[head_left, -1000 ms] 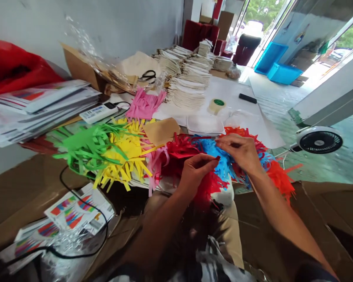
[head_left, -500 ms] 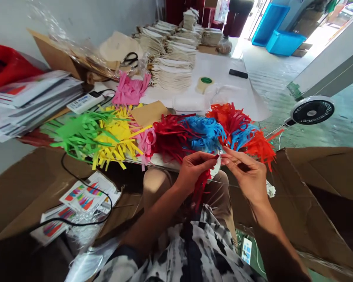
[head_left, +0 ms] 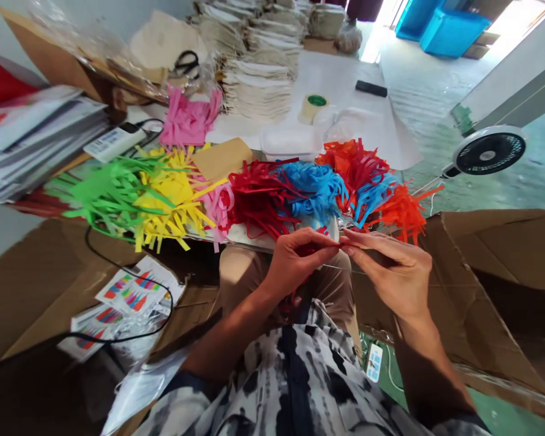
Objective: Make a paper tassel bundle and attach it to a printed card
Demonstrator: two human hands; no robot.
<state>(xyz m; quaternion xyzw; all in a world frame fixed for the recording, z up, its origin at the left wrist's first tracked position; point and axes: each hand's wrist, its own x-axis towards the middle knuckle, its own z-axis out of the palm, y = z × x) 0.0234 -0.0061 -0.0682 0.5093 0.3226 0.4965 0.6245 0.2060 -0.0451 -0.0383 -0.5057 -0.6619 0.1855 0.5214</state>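
Note:
My left hand (head_left: 295, 261) is closed in a pinch on a red fringed paper tassel, its strips mostly hidden behind the hand and wrist. Fingertip to fingertip with it, my right hand (head_left: 397, 266) pinches the tassel's narrow twisted end. Both hands are above my lap, just off the table's front edge. Behind them lie dark red fringe (head_left: 261, 197), blue fringe (head_left: 313, 191) and an orange and red bunch (head_left: 354, 163). Further right is orange fringe (head_left: 404, 212). Yellow fringe (head_left: 175, 197), green fringe (head_left: 111, 191) and pink fringe (head_left: 195, 118) lie to the left.
Stacked cream-coloured bundles (head_left: 257, 85) stand at the back. A clear plastic tray (head_left: 290, 142), a tape roll (head_left: 317, 102), black scissors (head_left: 186, 63) and a power bank (head_left: 113, 142) are on the table. Cardboard boxes flank my legs, and a fan (head_left: 488, 151) stands at right.
My hands have come together, the right fingertips now meeting the left at the red tassel's end. The hanging red strips are now mostly out of sight. The head view has tilted slightly down.

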